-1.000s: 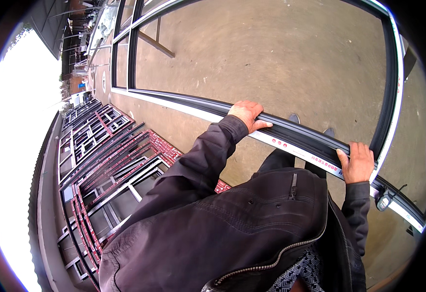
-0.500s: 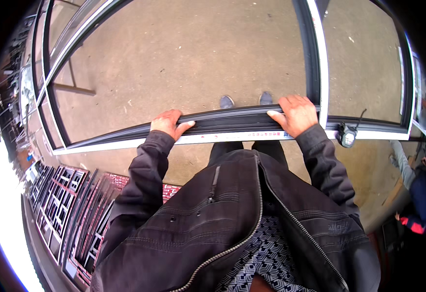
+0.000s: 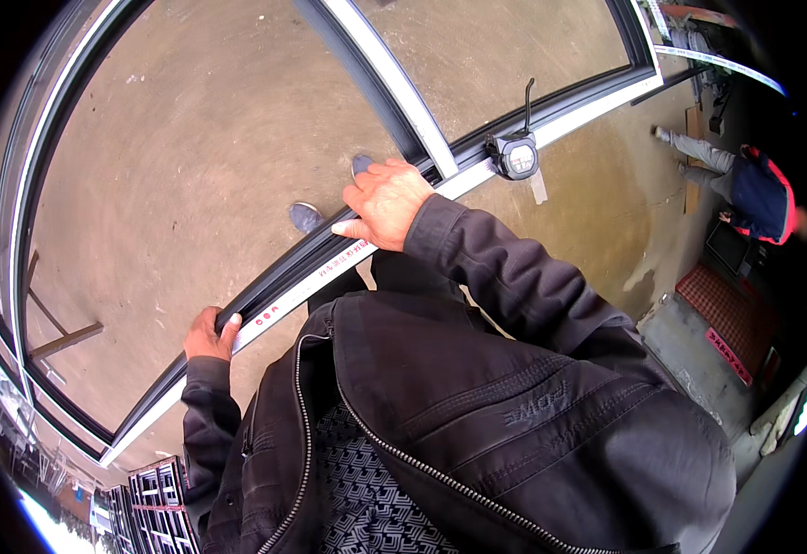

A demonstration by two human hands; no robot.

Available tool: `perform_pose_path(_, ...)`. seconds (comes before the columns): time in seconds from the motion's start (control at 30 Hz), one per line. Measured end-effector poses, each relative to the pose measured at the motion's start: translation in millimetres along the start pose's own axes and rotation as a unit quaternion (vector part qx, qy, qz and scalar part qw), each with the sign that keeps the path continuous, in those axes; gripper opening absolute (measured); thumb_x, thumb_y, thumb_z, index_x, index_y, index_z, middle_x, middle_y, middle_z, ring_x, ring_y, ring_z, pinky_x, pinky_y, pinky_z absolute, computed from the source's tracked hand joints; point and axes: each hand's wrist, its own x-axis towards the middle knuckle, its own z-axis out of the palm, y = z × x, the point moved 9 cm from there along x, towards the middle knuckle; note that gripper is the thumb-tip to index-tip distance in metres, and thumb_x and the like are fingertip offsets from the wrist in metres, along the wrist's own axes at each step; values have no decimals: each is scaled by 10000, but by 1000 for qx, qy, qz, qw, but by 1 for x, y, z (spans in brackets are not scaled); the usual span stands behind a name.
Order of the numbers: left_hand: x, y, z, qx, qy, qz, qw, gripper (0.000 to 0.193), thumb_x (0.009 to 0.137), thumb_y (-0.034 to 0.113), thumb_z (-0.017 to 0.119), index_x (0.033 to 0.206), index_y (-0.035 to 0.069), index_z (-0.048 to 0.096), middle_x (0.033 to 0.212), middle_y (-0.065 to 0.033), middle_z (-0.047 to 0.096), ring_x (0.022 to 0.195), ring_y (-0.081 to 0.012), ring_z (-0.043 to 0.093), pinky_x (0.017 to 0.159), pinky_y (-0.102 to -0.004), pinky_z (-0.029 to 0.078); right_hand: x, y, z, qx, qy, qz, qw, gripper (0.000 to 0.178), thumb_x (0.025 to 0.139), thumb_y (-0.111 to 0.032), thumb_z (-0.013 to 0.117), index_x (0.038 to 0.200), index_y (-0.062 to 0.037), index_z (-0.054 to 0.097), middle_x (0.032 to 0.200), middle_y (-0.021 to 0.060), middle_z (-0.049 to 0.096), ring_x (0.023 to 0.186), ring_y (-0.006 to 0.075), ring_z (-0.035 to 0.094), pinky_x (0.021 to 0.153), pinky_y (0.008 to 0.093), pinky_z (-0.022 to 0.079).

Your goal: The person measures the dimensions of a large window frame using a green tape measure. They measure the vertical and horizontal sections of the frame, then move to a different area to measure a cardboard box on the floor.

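Observation:
Across in front of me lies a large dark grey window frame (image 3: 306, 282) with white film along its edges. The near rail runs slantwise, low at the left and high at the right. My left hand (image 3: 209, 334) is closed over this rail, its thumb on top and its fingertips hidden beyond the far edge. Farther right, my right hand (image 3: 389, 205) grips the same rail just left of where a crossbar (image 3: 394, 83) joins it. A black tape measure (image 3: 516, 159) with a cord sits on the rail to the right of that joint.
Brown bars (image 3: 66, 340) show under the frame at the left. Several dark frames (image 3: 149, 499) lean together at the lower left. A person (image 3: 759, 194) in a dark blue and red jacket is at the far right, near a reddish stack (image 3: 726, 300).
My view has turned to the right, so the frame now slants and both hands appear farther left. The leaning frames have mostly left the view. Both hands still grip the rail.

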Motion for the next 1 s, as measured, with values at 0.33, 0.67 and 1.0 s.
perform_pose_path(0.33, -10, 33, 3, 10, -26, 45, 999, 761, 690, 443, 947, 1217, 3, 619, 1096, -202, 692, 988, -370, 698, 874, -439, 565, -7, 2, 2, 10, 15, 6, 1000, 467, 910, -520, 679, 855, -56, 708, 773, 108, 680, 838, 313, 677, 791, 460, 509)
perform_pose_path(0.67, -3, 31, 19, 85, -2, 76, 994, 567, 702, 305, 834, 1130, 31, 583, 1041, -209, 676, 957, -403, 682, 841, -462, 565, -15, -7, 4, -15, 15, -3, 1000, 544, 884, -599, 668, 927, -58, 703, 866, 116, 681, 901, 310, 671, 822, 451, 503)
perform_pose_path(1.0, -1, 17, 29, 91, -17, 83, 992, 591, 674, 239, 773, 1175, 15, 554, 1087, -232, 634, 993, -425, 649, 869, -469, 551, -20, -9, 5, 3, -19, -36, 999, 628, 704, -589, 828, 1025, -73, 668, 941, 81, 646, 988, 277, 635, 893, 429, 471)
